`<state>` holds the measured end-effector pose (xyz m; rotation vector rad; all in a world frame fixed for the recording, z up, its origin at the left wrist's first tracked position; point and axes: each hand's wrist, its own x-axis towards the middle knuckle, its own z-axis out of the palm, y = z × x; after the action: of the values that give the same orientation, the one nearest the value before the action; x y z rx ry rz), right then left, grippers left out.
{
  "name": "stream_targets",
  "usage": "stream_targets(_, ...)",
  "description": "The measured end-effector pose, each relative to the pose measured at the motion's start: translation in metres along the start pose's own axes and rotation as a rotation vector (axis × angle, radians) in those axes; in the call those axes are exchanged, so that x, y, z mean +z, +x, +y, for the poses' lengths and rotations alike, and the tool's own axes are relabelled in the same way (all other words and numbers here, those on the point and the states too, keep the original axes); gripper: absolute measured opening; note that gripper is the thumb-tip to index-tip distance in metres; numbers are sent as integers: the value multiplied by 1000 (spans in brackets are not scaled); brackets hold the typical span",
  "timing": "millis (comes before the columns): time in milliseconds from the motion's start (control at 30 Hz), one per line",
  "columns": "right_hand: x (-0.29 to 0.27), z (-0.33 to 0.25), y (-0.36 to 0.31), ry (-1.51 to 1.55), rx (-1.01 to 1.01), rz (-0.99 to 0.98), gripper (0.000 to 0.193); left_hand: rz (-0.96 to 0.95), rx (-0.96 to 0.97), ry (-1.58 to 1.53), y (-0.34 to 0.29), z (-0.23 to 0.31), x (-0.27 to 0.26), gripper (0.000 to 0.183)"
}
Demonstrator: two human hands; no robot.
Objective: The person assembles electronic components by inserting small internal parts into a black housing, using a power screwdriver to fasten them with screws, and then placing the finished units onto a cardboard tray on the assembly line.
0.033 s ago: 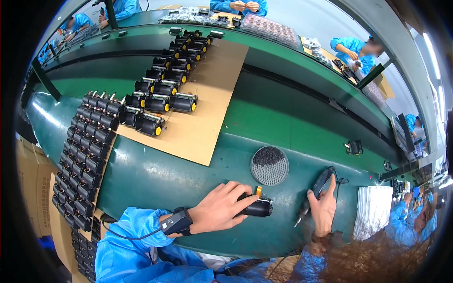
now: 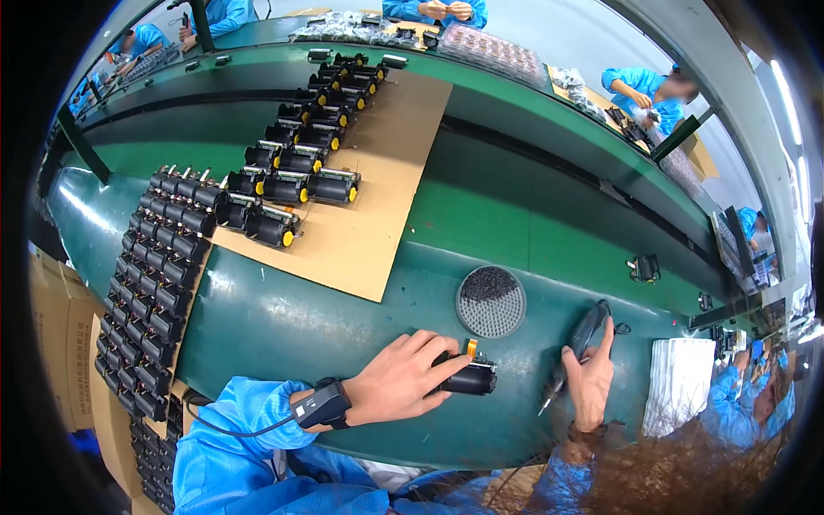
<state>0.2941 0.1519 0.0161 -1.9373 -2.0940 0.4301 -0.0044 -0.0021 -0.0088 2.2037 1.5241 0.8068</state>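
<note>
My left hand (image 2: 403, 375) is closed around one end of a black, half-round plastic module (image 2: 470, 378) that lies on the green bench. A short orange ribbon (image 2: 471, 347) sticks up from its far side. To the right, my right hand (image 2: 589, 382) grips a dark electric screwdriver (image 2: 584, 335), index finger stretched along its body. The driver's thin bit points down and to the left, apart from the module. Just beyond the module sits a round grey dish (image 2: 491, 318) with a dimpled floor, dark screws heaped on its far side.
Rows of similar modules with yellow gears stand on a cardboard sheet (image 2: 378, 249); many black ones fill a stack (image 2: 154, 292) at left. White sheets (image 2: 678, 386) lie at right. A single module (image 2: 644, 268) sits on the green strip beyond. Co-workers in blue sit across the bench.
My right hand and the screwdriver have shifted very slightly, the bit tip a little to the right. The left hand and the module look unmoved.
</note>
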Motion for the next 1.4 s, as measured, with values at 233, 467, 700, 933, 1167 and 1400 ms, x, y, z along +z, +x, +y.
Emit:
stream_targets(233,1,-10,-1,1341,-185,-180,70,14,20,-50,2,-6,5,62)
stream_targets(467,3,-94,27,2193,-252,-17,37,-12,-5,-46,0,-8,4,63)
stream_targets(700,23,-111,36,1561,-693,-57,68,5,10,-38,-1,-10,3,58)
stream_targets(933,33,-116,27,1476,-628,88,43,-16,-9,-51,0,-12,5,57)
stream_targets(1167,47,-106,36,1579,-556,-37,35,-15,-18,-76,-1,-12,6,58)
stream_targets(1400,53,-109,38,1573,-554,-29,36,-8,-11,-87,0,-13,7,57)
